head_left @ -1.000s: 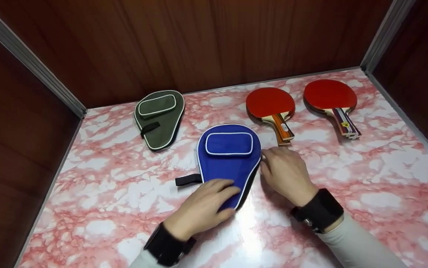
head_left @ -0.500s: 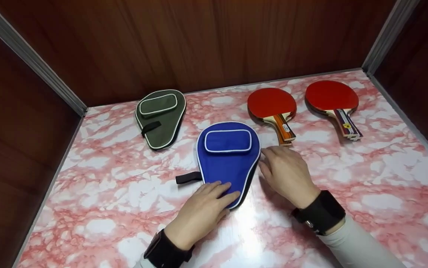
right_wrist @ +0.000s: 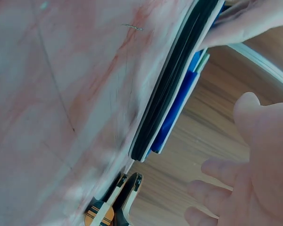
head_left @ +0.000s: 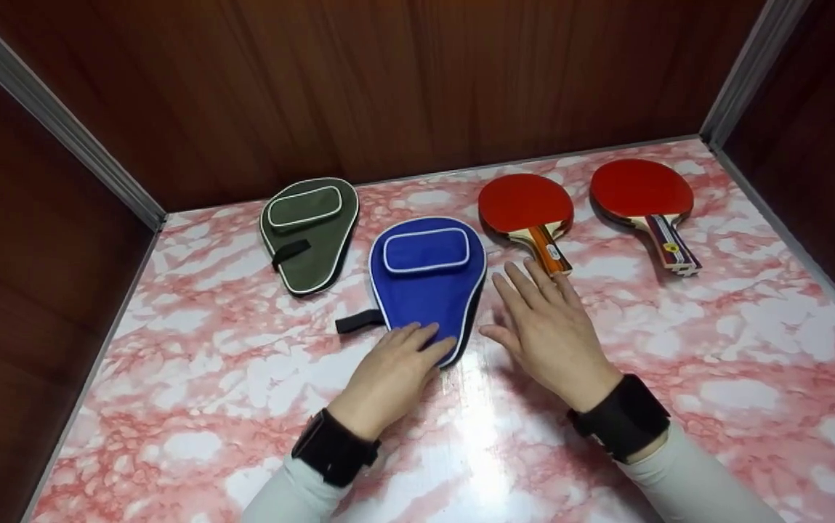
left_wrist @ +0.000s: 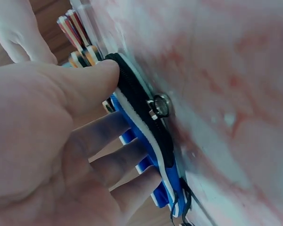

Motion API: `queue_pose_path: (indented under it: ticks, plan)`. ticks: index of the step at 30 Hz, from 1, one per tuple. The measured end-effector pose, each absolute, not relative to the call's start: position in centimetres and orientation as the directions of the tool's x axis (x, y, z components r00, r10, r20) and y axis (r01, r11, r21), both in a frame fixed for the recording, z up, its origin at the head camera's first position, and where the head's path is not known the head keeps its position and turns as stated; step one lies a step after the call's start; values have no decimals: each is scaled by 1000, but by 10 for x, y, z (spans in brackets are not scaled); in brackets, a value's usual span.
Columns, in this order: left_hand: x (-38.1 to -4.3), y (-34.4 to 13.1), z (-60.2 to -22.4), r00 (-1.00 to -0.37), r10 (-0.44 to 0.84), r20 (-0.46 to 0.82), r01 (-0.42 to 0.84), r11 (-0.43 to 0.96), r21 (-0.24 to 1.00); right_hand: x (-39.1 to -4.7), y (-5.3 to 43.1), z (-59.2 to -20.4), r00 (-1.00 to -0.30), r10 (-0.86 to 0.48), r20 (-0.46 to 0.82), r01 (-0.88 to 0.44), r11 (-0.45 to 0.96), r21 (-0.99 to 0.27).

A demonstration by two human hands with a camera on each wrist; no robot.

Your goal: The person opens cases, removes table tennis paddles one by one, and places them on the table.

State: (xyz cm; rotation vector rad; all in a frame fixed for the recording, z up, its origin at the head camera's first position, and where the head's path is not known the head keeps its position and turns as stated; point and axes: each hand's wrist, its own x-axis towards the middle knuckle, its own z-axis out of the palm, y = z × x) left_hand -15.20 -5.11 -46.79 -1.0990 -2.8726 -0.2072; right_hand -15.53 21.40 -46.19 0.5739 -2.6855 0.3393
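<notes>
A blue table tennis bat case (head_left: 428,290) with white piping lies flat on the table, its narrow end toward me. My left hand (head_left: 392,374) rests on that end, fingers extended over the fabric. In the left wrist view its thumb (left_wrist: 92,84) touches the black zip edge near a metal ring (left_wrist: 160,105). My right hand (head_left: 551,338) hovers just right of the case, fingers straight and spread, holding nothing. Its fingertips are close to the handle of a stacked pair of red table tennis bats (head_left: 526,203), partly covering it.
A green bat case (head_left: 315,254) with a black strap lies at the back left. Another stacked pair of red bats (head_left: 642,190) lies at the back right. Dark wooden panels (head_left: 417,87) enclose the marbled table (head_left: 206,378) at the back and both sides.
The blue case has slid away from me and slightly left, with my left hand moving along on it. My right hand has left the case's right edge and spread its fingers.
</notes>
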Motion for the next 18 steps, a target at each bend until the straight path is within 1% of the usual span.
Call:
queue_pose_path:
  ticks: [8,18]
  plan:
    - [-190,-46,-465,-793,608,43,606,781,148,-156,213,-464,-859,-342,381,-427,889,-165]
    - [-232,-35,-460,-812,583,41,580,796,172,-156,214,-464,-862,-341,374,-426,889,-171]
